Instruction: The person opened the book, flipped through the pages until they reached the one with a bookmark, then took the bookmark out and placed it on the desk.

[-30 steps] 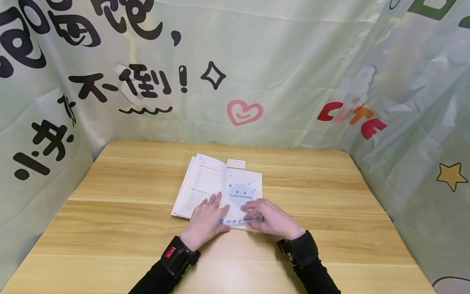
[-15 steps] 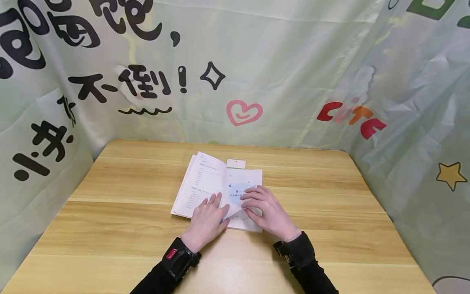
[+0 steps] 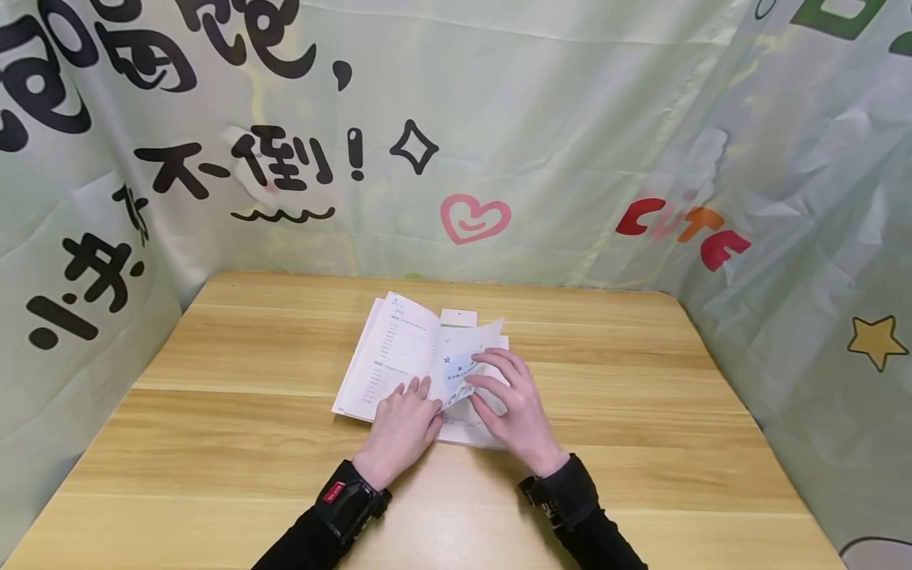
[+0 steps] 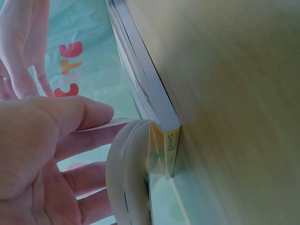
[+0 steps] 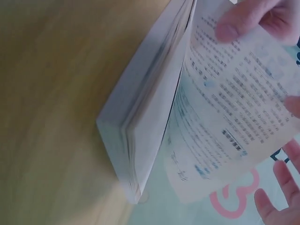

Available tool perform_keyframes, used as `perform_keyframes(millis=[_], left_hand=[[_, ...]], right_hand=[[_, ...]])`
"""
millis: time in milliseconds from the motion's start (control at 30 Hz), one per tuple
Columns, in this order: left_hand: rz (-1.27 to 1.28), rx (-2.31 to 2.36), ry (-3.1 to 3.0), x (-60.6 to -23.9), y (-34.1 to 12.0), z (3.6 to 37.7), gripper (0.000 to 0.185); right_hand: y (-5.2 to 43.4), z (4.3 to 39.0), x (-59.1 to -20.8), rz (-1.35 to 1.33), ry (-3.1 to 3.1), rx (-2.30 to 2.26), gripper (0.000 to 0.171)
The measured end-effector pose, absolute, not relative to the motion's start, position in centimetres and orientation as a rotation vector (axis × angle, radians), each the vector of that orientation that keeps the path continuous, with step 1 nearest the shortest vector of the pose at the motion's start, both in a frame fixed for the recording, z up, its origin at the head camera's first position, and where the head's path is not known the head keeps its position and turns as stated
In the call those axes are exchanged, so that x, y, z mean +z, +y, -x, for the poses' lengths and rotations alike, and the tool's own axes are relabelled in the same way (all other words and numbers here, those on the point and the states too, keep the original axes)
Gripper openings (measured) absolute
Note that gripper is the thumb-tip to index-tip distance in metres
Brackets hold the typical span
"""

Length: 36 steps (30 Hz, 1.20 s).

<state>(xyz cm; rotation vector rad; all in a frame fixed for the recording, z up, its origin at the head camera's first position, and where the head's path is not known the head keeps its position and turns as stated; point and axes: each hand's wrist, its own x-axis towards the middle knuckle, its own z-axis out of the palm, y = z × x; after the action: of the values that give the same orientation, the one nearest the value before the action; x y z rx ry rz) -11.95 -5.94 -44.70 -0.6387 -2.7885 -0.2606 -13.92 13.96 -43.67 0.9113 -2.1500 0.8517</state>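
An open book (image 3: 399,352) lies flat on the table (image 3: 214,443), roughly midway between the left and right edges and nearer the far edge than the near one. A small white card (image 3: 458,317) shows just beyond the book's far edge, touching or tucked under it (which of the two cannot be told).

Left hand (image 3: 400,427): palm down on the lower part of the left-hand page, fingers (image 3: 416,389) straight and slightly spread, pressing the page flat beside the spine. It grips nothing. In the left wrist view the palm (image 4: 42,154) sits close to the book's corner (image 4: 169,140), where the stacked page edges meet the table.

Right hand (image 3: 509,404): on the right-hand side of the book, fingers (image 3: 492,364) bent over a single page (image 3: 466,352) that is raised and curled toward the spine. The fingertips pinch or hold this page near its middle; the heel of the hand lies over the lower right part of the book. In the right wrist view the lifted page (image 5: 234,108) stands clear of the page block (image 5: 140,131), printed text visible, with a fingertip (image 5: 234,23) on its upper part.

A printed fabric backdrop (image 3: 570,119) hangs behind the far and side edges of the table.
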Motion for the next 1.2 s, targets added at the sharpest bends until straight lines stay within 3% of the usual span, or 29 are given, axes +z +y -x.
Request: perform_keyframes(millis=[133, 233, 467, 900, 1067, 1200], left_hand=[[0.604, -0.312, -2.740, -44.7, -5.9, 12.2, 0.016], [0.566, -0.370, -2.711, -44.6, -5.9, 12.3, 0.017], [0.498, -0.501, -2.681, -44.1, -6.5, 12.4, 0.059], [0.382, -0.367, -2.597, -43.7, -7.8, 13.2, 0.105], [0.338, -0.326, -2.680, -43.4, -8.7, 13.3, 0.102], [0.262, -0.425, -2.770, -43.0, -9.6, 13.4, 0.071]], right_hand=[[13.6, 13.7, -43.7, -0.842, -2.178, 0.921, 0.045], [13.3, 13.4, -43.9, -0.792, -2.243, 0.990, 0.046], [12.1, 12.4, -44.4, -0.748, -2.510, 1.425, 0.030], [10.6, 11.4, -44.8, -1.028, -2.960, 1.119, 0.078], [10.7, 11.3, -44.7, -1.105, -2.999, 1.061, 0.080], [10.7, 11.2, -44.8, -1.124, -3.028, 1.019, 0.078]])
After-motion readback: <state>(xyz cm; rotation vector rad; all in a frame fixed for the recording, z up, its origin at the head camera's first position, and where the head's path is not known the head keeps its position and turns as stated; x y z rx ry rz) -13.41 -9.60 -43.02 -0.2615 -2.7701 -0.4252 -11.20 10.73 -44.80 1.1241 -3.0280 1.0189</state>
